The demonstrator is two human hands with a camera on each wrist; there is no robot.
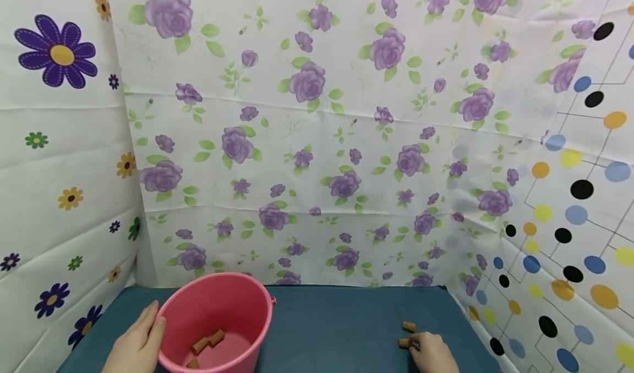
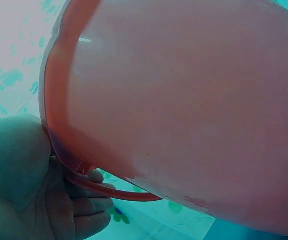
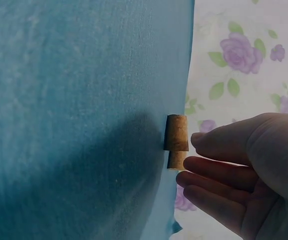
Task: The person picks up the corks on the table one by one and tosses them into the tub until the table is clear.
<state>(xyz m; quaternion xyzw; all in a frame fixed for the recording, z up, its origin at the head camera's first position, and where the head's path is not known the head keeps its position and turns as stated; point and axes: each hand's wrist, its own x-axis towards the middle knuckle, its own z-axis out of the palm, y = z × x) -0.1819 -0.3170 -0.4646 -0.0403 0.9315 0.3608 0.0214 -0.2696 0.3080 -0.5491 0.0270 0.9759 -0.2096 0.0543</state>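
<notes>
A pink bucket point(image 1: 262, 340) stands at the left of the table with several corks point(image 1: 200, 345) inside. My left hand point(image 1: 134, 343) rests against the bucket's left rim, fingers fairly straight, thumb at the rim. In the left wrist view those fingers lie beside the bucket's curved handle point(image 2: 119, 194). On the right, two corks lie close together, a farther cork point(image 1: 409, 325) and a nearer cork point(image 1: 404, 343). My right hand point(image 1: 434, 351) is right at the nearer one. The right wrist view shows thumb and fingers apart beside the front cork point(image 3: 176, 133), not closed round it.
A dark teal cloth point(image 1: 337, 329) covers the table. Behind it hangs a white sheet point(image 1: 317, 142) with purple roses. Patterned sheets also border the left side point(image 1: 59, 169) and the right side point(image 1: 559, 274).
</notes>
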